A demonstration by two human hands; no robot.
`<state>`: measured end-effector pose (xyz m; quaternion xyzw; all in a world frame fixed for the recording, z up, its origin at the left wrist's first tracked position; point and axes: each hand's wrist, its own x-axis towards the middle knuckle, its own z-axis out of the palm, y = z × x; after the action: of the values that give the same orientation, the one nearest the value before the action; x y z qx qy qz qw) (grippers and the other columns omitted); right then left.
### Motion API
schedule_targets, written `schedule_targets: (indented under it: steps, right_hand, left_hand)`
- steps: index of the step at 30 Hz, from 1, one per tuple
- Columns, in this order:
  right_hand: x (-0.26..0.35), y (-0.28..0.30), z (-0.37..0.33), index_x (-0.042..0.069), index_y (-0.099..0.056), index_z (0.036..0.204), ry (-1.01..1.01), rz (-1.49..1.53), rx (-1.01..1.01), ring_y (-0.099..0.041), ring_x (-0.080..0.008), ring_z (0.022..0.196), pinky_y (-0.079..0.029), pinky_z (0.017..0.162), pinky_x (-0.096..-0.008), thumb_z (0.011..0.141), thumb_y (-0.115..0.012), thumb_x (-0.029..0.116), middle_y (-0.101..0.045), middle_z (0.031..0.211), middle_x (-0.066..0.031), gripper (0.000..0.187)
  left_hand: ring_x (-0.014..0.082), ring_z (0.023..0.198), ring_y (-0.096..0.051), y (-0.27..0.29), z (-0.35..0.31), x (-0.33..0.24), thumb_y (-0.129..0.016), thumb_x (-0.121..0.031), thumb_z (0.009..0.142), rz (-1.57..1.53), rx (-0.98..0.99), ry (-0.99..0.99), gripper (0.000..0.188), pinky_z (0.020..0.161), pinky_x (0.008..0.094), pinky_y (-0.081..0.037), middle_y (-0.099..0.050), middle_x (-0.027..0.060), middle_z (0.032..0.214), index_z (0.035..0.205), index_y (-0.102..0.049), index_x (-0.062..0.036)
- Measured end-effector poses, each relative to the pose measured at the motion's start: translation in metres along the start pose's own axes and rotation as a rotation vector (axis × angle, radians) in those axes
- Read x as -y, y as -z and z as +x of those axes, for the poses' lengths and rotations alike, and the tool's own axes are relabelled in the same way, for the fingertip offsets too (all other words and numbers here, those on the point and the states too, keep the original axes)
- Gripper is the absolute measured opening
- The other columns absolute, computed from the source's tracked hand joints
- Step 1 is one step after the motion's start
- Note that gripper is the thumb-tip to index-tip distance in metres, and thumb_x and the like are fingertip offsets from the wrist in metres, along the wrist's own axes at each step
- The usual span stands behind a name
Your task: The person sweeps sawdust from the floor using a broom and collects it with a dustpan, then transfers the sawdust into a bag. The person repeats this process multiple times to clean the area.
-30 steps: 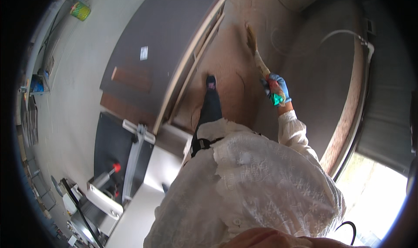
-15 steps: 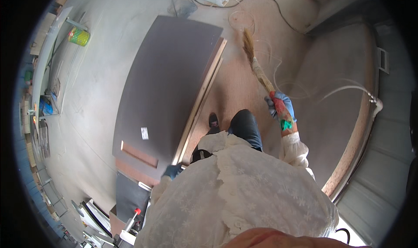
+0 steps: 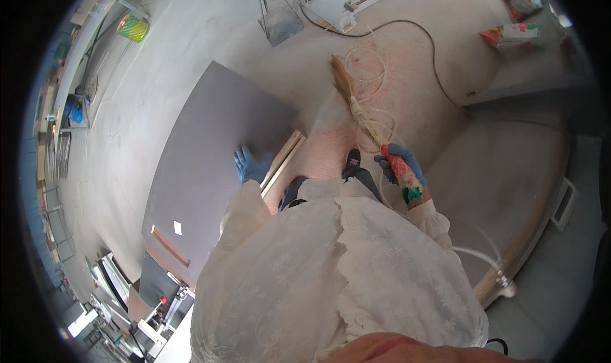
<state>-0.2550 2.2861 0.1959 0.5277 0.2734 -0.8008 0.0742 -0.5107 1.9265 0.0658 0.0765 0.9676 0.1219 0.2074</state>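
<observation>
My right hand (image 3: pixel 405 164), in a blue glove, is closed round the red-wrapped handle of a straw hand broom (image 3: pixel 359 110). The broom slants forward and left, its bristles fanned out near the dusty floor; whether they touch it I cannot tell. My left hand (image 3: pixel 252 165), also gloved in blue, rests flat with fingers stretched on a large dark grey panel (image 3: pixel 197 153) at my left. A small white label (image 3: pixel 177 228) is stuck on that panel, and wooden strips (image 3: pixel 284 159) run along its right edge.
Reddish sawdust (image 3: pixel 401 76) covers the floor ahead, with a clear hose (image 3: pixel 384 70) coiled on it. A black cable (image 3: pixel 423 28) curves past. Another large panel (image 3: pixel 490 185) lies at right. Red-and-white bags (image 3: pixel 515 35) stand far right, a dustpan (image 3: pixel 280 25) ahead, a yellow-green bucket (image 3: pixel 132 28) far left.
My left hand has moved forward from the panel's near end onto its top face. I have stepped ahead, and the broom has shifted slightly left and nearer in view, still in my right hand.
</observation>
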Motion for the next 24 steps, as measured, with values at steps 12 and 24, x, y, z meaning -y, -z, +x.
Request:
schedule_targets:
  steps: [12, 24]
  right_hand:
    - [0.228, -0.037, 0.107, 0.007, -0.067, 0.104, -0.061, -0.207, -0.026, -0.066, -0.0140, 0.058, -0.053, 0.050, -0.0244, 0.085, -0.072, 0.033, -0.075, 0.085, -0.0104, 0.033]
    - [0.386, -0.092, 0.206, 0.007, -0.064, 0.112, -0.096, -0.241, -0.028, -0.071, -0.0213, 0.070, -0.059, 0.056, -0.0285, 0.085, -0.073, 0.028, -0.074, 0.095, -0.0164, 0.036]
  left_hand:
    - [0.0458, 0.153, 0.000, -0.030, 0.027, -0.045, -0.068, -0.061, 0.080, 0.222, 0.126, 0.371, 0.119, 0.125, 0.0488, -0.005, -0.003, 0.0294, 0.164, 0.156, -0.007, 0.0081]
    - [0.0475, 0.152, -0.001, 0.055, 0.130, -0.124, -0.068, -0.058, 0.079, 0.118, 0.249, 0.441, 0.102, 0.124, 0.0502, -0.006, -0.013, 0.0276, 0.164, 0.157, -0.028, -0.0051]
